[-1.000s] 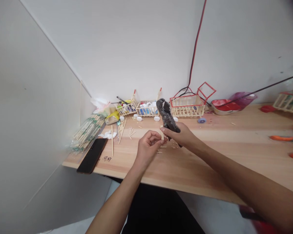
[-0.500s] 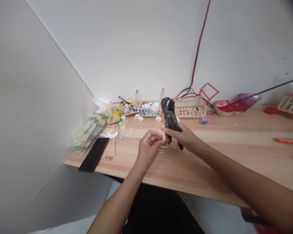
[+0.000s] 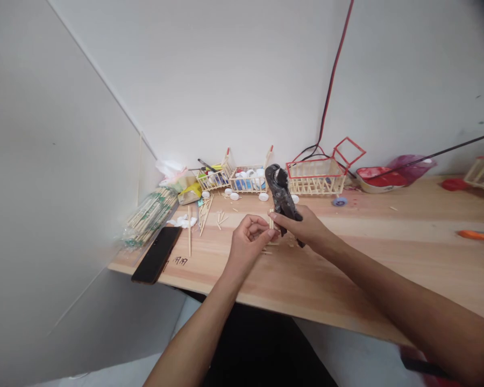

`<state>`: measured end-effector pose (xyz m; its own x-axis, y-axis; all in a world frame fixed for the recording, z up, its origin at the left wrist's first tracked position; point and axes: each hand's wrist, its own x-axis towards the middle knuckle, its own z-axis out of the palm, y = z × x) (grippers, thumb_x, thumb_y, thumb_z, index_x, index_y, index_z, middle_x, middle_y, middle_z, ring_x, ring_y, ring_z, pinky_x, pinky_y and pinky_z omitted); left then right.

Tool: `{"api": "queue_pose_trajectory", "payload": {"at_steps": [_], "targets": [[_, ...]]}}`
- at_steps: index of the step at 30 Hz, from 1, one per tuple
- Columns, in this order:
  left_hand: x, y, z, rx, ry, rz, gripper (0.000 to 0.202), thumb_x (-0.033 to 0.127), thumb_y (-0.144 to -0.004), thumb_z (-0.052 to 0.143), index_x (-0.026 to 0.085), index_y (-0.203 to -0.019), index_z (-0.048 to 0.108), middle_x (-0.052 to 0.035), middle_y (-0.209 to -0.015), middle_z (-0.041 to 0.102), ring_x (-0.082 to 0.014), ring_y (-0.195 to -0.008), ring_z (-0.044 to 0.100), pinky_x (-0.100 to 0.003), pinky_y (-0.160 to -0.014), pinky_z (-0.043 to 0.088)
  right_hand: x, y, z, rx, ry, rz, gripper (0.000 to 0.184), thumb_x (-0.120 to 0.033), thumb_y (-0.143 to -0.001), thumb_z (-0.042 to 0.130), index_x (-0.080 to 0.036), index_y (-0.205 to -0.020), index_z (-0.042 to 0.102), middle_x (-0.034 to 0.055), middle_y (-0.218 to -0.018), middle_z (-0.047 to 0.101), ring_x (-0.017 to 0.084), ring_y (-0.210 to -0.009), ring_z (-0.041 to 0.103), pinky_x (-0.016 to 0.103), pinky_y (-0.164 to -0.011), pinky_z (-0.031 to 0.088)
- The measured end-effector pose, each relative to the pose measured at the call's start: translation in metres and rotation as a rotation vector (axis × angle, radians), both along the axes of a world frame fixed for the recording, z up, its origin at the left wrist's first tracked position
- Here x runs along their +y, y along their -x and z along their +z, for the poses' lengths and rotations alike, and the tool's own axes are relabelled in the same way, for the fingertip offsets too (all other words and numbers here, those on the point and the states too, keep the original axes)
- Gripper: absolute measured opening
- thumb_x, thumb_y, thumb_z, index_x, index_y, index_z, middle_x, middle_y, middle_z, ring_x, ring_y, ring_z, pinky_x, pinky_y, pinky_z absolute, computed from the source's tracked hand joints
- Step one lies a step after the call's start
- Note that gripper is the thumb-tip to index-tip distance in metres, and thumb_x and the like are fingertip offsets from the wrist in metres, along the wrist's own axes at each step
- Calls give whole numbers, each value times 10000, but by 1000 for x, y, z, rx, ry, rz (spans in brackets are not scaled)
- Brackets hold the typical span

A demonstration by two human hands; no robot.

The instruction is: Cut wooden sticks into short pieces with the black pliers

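Note:
My left hand (image 3: 250, 239) is closed in a pinch on short pale wooden sticks (image 3: 271, 219), held upright over the table. The exact number of sticks is hard to make out. My right hand (image 3: 306, 228) is wrapped round the handles of a black hand cutter (image 3: 281, 191), its hooked jaws tilted up and pointing away from me. The right thumb reaches across to the sticks and touches them near the top. Below the hands, a few cut stick pieces (image 3: 268, 252) lie on the wooden table (image 3: 226, 274).
Behind the hands stand small stick-built carts (image 3: 248, 180), including a red-rimmed cart (image 3: 317, 177). Left are bagged sticks (image 3: 151, 215), a phone (image 3: 156, 255), a loose chopstick (image 3: 190, 231) and scattered sticks (image 3: 205, 215). Right are a bowl of red paint (image 3: 381, 180) and an orange-handled tool (image 3: 478, 235).
The cutter's head tilts slightly more to the left, and its handles look a little closer together. Both hands keep their hold; the whole view has shifted slightly.

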<state>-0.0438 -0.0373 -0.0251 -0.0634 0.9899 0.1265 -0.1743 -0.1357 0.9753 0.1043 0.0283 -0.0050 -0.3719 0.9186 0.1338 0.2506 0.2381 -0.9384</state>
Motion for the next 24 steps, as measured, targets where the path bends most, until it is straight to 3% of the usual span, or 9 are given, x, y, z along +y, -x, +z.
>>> {"api": "queue_pose_trajectory", "payload": {"at_steps": [3, 7, 11, 14, 16, 20, 24], "targets": [[3, 3, 3, 34, 27, -2, 310, 344, -716, 770, 154, -875, 583, -26, -717, 709, -129, -656, 660, -257, -691, 510, 0, 1, -3, -21, -84, -27, 333, -505, -756, 613, -187, -678, 554, -5, -570, 565, 160, -578, 535, 281, -553, 423], [16, 19, 14, 228, 20, 15, 185, 293, -741, 710, 139, -820, 647, -16, -670, 670, -120, -617, 611, -234, -616, 465, 2, -1, -3, -1, -159, -79, 315, -489, -779, 596, -175, -760, 617, 25, -676, 627, 185, -664, 577, 307, -633, 449], [35, 39, 18, 675, -53, 159, 16, 159, -750, 637, 158, -744, 652, -2, -679, 646, -123, -642, 569, -241, -632, 424, 11, -5, -7, 44, -133, -153, 319, -485, -801, 592, -172, -802, 653, 47, -733, 657, 193, -695, 602, 315, -667, 472], [45, 45, 10, 1009, -78, 217, 81, 110, -750, 618, 168, -700, 647, -13, -709, 643, -144, -702, 566, -263, -692, 417, 18, -7, -13, 53, -64, -187, 326, -490, -797, 597, -170, -796, 661, 42, -686, 633, 179, -629, 582, 301, -603, 471], [47, 43, 2, 1133, -65, 206, 88, 111, -763, 616, 170, -705, 648, -27, -745, 645, -157, -731, 566, -275, -707, 416, 22, -8, -15, 58, -39, -198, 319, -484, -782, 613, -169, -787, 663, 43, -675, 632, 175, -619, 578, 295, -591, 469], [44, 36, -5, 1237, -41, 188, 65, 135, -787, 635, 172, -740, 658, -47, -808, 648, -179, -792, 570, -288, -729, 413, 24, -8, -17, 71, -9, -211, 317, -488, -752, 637, -172, -726, 638, 42, -655, 634, 165, -598, 571, 286, -581, 460], [42, 36, -5, 1198, -56, 167, 78, 161, -794, 634, 176, -728, 671, -53, -781, 643, -189, -773, 569, -295, -720, 411, 20, -9, -13, 70, 13, -195, 331, -499, -748, 646, -169, -733, 625, 38, -675, 632, 161, -617, 567, 287, -605, 455]]}}
